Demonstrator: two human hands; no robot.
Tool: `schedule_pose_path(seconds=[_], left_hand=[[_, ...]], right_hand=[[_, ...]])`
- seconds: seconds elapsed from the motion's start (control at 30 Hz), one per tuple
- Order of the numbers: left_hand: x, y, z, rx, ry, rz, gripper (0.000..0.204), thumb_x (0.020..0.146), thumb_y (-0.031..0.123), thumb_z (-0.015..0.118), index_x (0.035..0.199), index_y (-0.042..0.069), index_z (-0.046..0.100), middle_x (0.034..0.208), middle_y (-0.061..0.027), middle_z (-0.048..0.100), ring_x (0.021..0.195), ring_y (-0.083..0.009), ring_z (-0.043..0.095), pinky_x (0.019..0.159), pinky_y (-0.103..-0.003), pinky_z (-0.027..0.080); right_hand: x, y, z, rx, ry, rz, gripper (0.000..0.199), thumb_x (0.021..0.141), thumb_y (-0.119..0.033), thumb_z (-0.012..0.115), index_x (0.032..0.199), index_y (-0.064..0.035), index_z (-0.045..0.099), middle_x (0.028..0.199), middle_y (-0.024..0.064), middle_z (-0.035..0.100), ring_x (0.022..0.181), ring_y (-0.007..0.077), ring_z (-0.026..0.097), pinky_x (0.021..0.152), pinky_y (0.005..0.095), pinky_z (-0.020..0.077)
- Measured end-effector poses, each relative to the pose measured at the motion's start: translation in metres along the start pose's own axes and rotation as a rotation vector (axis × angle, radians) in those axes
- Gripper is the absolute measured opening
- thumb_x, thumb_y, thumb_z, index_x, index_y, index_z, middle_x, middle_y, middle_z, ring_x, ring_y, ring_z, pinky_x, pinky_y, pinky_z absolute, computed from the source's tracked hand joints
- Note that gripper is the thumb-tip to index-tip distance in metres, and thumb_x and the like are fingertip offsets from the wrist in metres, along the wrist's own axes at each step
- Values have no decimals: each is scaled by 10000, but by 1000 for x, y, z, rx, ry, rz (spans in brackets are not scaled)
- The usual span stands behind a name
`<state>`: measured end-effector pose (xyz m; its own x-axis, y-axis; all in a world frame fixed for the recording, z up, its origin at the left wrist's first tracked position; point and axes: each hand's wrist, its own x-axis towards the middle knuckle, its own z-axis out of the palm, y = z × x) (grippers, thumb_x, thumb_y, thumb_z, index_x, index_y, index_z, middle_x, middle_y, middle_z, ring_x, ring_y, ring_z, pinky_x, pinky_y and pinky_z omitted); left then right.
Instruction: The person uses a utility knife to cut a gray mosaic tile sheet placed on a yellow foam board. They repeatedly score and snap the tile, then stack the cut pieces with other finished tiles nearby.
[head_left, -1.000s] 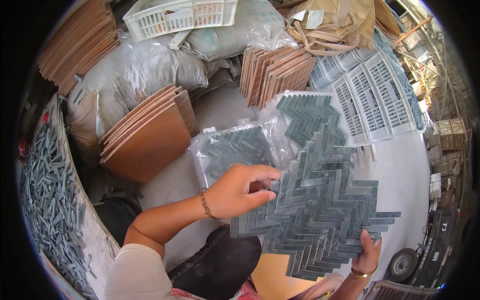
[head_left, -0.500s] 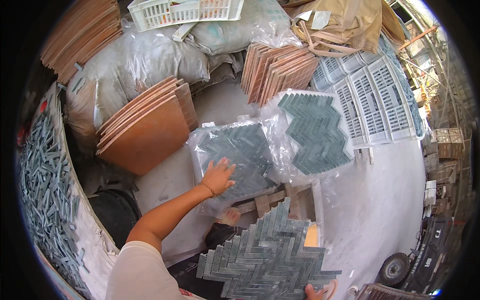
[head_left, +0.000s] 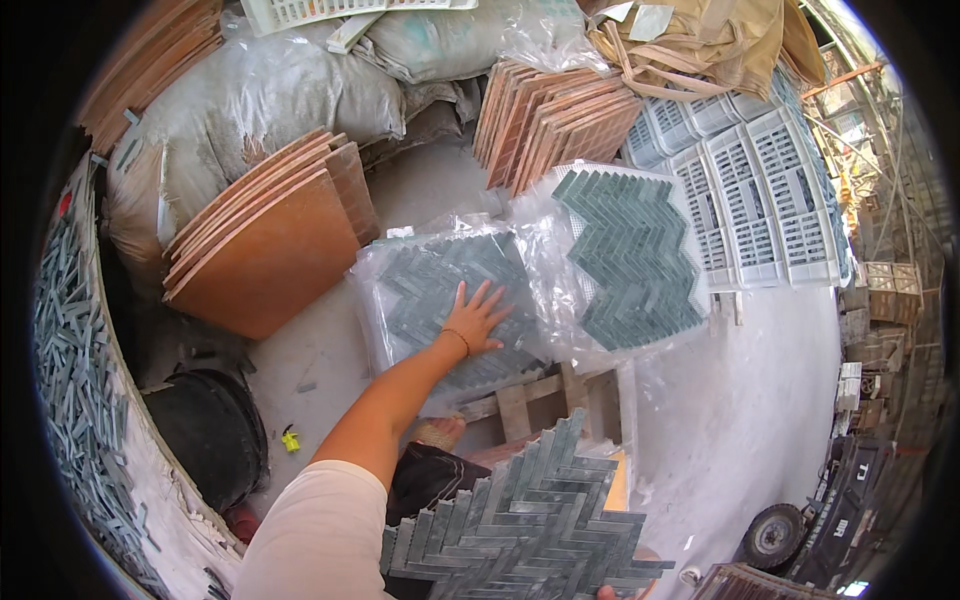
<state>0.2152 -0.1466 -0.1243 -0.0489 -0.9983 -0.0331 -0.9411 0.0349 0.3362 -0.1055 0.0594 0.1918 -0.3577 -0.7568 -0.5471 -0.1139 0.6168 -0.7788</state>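
Observation:
My left hand [head_left: 476, 318] lies with fingers spread on the clear plastic film over a stack of green-grey herringbone mosaic sheets [head_left: 420, 290]. My right hand [head_left: 607, 593] shows only as fingertips at the lower edge, gripping the near edge of a loose herringbone mosaic tile sheet [head_left: 520, 520]. That sheet is held above my lap, its stepped edges facing outward. Right of the wrapped stack, another mosaic sheet [head_left: 632, 260] lies face up on white mesh and plastic. A wooden pallet [head_left: 513, 408] shows beneath the stacks.
Brown square boards [head_left: 270, 250] lean at the left, with more boards [head_left: 555, 115] at the back. White plastic crates [head_left: 745, 200] stand right. Full sacks [head_left: 270, 110] lie behind. Loose stone strips [head_left: 85, 400] fill a trough beside a black bucket [head_left: 205, 435]. A wheeled vehicle [head_left: 775, 535] sits lower right.
My left hand has slid right and slightly away across the plastic film. The loose sheet in my right hand has dropped a little lower. The view has shifted slightly.

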Motion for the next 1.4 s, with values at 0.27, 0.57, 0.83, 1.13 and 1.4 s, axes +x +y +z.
schedule_pose_path(seconds=[0.27, 0.57, 0.83, 1.13, 1.4], left_hand=[[24, -17, -5, 2, -100, 141, 682, 704, 555, 475, 1285, 250, 290, 1385, -48, 119, 1277, -286, 37, 945, -603, 48], [16, 12, 0, -24, -112, 167, 669, 712, 555, 465, 1278, 238, 304, 1372, -54, 167, 1276, -292, 33, 942, -609, 46], [17, 18, -10, -27, -38, 144, 628, 732, 535, 458, 1257, 209, 342, 1354, -77, 198, 1258, -305, 98, 937, -599, 104], [-80, 24, -155, -1835, -1192, 25, 701, 790, 546, 407, 1216, -8, 349, 1205, -131, 409, 1135, -257, 378, 921, -332, 323], [-177, 63, -243, -1234, -681, 16, 578, 746, 196, 591, 1232, 16, 336, 1160, -107, 456, 1028, -185, 470, 866, -295, 374]], right_hand=[[0, 2, -1, 5, -1, 16, 511, 697, -8, 488, 1187, 2, 344, 1088, 125, 472, 991, 261, 463, 855, 356, 375], [-3, 5, -2, 16, 8, 29, 518, 697, -1, 490, 1191, 3, 336, 1082, 125, 474, 982, 260, 468, 848, 355, 380], [-7, 5, -3, 40, 30, 42, 524, 698, 5, 492, 1195, 3, 328, 1076, 126, 476, 974, 259, 473, 843, 354, 384], [-3, 38, -35, 49, -73, 64, 562, 679, 28, 511, 1202, 9, 306, 1028, 118, 487, 894, 244, 499, 776, 345, 416], [-29, 22, -26, -261, -154, 170, 530, 685, -72, 585, 1149, 11, 342, 895, 72, 487, 734, 155, 490, 575, 236, 416]])
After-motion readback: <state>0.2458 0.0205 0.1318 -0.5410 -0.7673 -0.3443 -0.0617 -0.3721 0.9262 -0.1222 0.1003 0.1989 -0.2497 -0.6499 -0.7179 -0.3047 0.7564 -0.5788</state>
